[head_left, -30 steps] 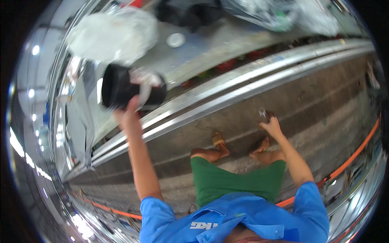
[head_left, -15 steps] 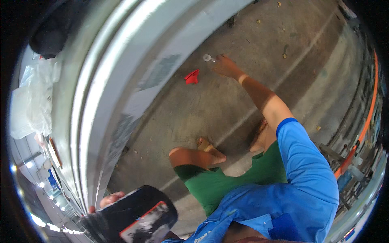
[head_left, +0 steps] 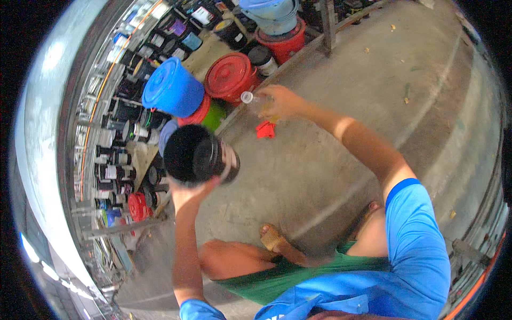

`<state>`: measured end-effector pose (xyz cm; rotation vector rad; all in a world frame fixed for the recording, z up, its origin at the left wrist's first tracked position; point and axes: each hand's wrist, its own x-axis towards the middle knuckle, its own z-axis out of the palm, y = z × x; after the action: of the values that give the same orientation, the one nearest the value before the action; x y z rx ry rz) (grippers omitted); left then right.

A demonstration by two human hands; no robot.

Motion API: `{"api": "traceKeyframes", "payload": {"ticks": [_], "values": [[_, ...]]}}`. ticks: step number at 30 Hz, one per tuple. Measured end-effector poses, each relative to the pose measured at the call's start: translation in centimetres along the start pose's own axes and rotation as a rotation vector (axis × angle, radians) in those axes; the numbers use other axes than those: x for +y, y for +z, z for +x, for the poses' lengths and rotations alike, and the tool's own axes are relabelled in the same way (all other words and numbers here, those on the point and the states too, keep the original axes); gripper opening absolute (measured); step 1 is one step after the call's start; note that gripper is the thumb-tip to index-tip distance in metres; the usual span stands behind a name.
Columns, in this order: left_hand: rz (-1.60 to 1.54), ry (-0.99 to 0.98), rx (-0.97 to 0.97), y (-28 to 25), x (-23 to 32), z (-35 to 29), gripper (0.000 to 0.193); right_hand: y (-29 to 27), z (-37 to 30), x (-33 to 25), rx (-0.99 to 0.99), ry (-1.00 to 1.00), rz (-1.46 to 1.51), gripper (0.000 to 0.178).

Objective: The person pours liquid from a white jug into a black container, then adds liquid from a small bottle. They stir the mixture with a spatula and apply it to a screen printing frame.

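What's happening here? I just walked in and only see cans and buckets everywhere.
A person in a blue shirt crouches on a concrete floor. The left hand holds up a black can, and the right hand holds out a small clear bottle. A red scrap lies on the floor below it. Beyond are a blue bucket, a red lid and shelves of cans.

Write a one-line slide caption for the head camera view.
Left hand lifts a black can; right hand holds a small clear bottle above the concrete floor.
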<state>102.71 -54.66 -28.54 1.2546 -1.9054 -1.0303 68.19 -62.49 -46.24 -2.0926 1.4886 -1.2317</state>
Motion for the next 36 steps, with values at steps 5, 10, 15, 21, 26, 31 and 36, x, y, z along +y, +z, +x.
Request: {"api": "traceKeyframes", "payload": {"ticks": [5, 10, 15, 21, 26, 31, 36], "values": [[0.042, 0.233, 0.106, 3.0, -1.4, 5.6, 0.094, -1.5, 1.1, -2.5, -0.159, -0.024, 0.101, 0.07], [0.159, 0.19, 0.161, 3.8, -1.7, 8.0, 0.096, -1.5, 1.3, -3.4, -0.137, -0.091, 0.067, 0.066], [0.231, 0.297, 0.19, 4.1, -3.1, 8.6, 0.104, 0.4, 0.8, -2.4, -0.214, -0.037, 0.065, 0.067], [0.429, 0.384, 0.278, 3.1, -3.8, 8.4, 0.106, 0.4, 1.1, -5.4, -0.265, -0.054, 0.031, 0.066], [0.489, 0.449, 0.31, 2.9, -3.3, 8.8, 0.105, 1.8, 1.1, -4.3, -0.118, -0.157, 0.067, 0.071], [0.48, 0.457, 0.314, 2.6, -3.8, 8.8, 0.104, 2.1, 1.1, -4.6, -0.097, -0.193, 0.041, 0.073], [0.52, 0.451, 0.32, 2.4, -4.2, 8.8, 0.105, 1.5, 0.8, -5.4, -0.186, -0.139, 0.015, 0.067]]}}
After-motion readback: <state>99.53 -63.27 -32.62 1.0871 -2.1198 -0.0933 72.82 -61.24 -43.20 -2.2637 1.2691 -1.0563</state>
